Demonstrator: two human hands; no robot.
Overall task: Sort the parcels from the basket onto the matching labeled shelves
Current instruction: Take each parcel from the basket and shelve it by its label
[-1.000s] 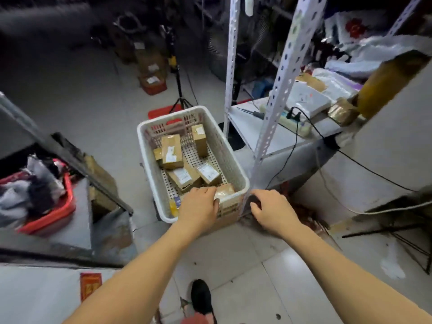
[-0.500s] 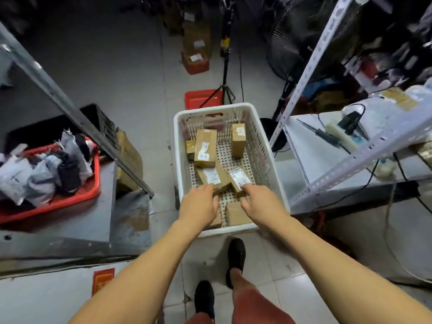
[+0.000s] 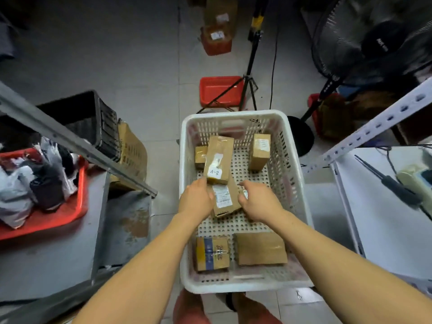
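Both hands down in white perforated plastic basket (image 3: pixel 289 183), closing on one parcel.
Left hand (image 3: pixel 195 202) & right hand (image 3: pixel 260 202) flank mid brown cardboard box w/ white label (image 3: pixel 225 199), fingers curled at its sides, likely to lift & read label; "4-2" box (image 3: pixel 218 160) propped just beyond.

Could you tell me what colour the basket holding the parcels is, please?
White: the perforated plastic basket shows best in the head view, the only one.
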